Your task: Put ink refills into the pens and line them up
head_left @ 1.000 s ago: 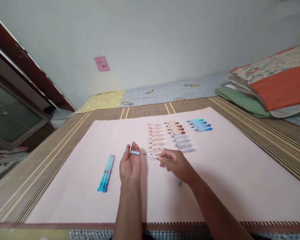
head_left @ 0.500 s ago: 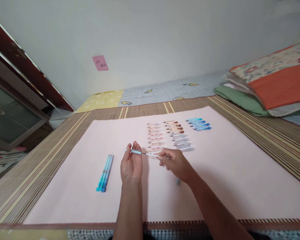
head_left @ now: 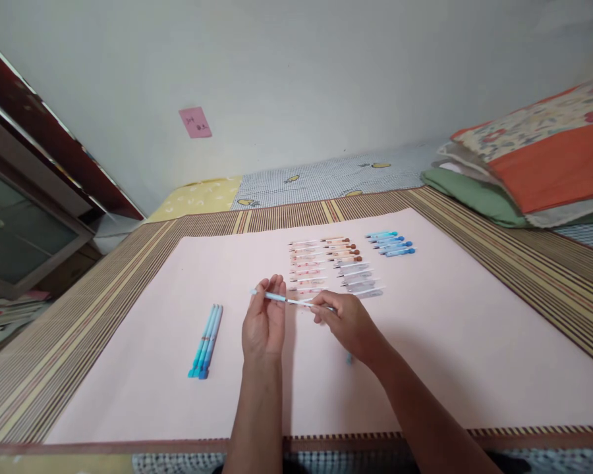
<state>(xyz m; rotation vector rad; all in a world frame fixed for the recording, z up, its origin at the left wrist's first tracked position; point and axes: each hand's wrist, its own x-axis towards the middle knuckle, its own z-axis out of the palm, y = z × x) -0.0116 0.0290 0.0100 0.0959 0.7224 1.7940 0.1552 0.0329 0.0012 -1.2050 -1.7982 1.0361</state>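
My left hand [head_left: 264, 322] is palm up, its thumb and fingers closed on a light blue pen barrel [head_left: 275, 297]. A thin white pen refill [head_left: 299, 303] runs from the barrel's right end to my right hand [head_left: 338, 316]. The fingertips of my right hand pinch the refill's other end, and the fingers partly hide it. Below my right hand a small teal piece [head_left: 349, 359] lies on the pink sheet [head_left: 143, 342]. Left of my hands, several blue pens [head_left: 207, 342] lie side by side.
Beyond my hands lie rows of pink pens [head_left: 307, 272], brown-topped pens [head_left: 343, 250], grey clear pens [head_left: 360, 280] and blue-topped pens [head_left: 393, 243]. A striped mat [head_left: 99, 296] lies under the sheet. Folded bedding [head_left: 548, 164] is piled at right; a pink note [head_left: 195, 122] is on the wall.
My left hand has shifted slightly right, toward my right hand, and the barrel tilts a little more. My right hand keeps its pinch on the refill.
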